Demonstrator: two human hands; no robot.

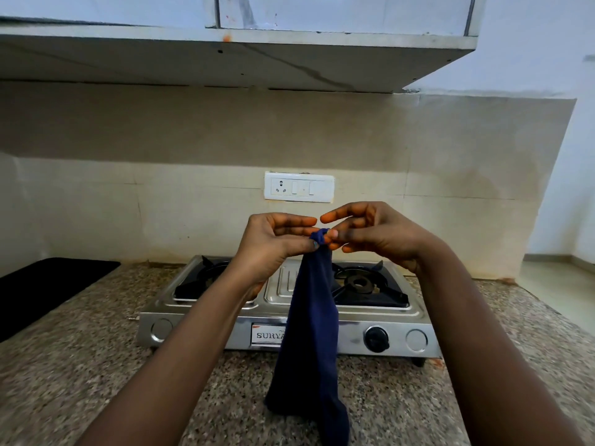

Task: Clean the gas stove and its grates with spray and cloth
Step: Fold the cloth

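A dark blue cloth (312, 333) hangs straight down in front of me, over the middle of a steel two-burner gas stove (322, 320). My left hand (273, 243) pinches the cloth's top corner between thumb and fingers. My right hand (370, 233) meets it at the same corner, its thumb and a finger pinching the bunched fabric while the other fingers stay spread. The right burner and its black grate (360, 281) show beside the cloth. My left forearm hides most of the left grate (206, 278). No spray bottle is in view.
The stove sits on a speckled granite counter (80, 365). A black mat or sink area (42, 291) lies at the far left. A switch and socket plate (298, 187) is on the tiled wall behind, and a shelf (225, 59) juts out overhead.
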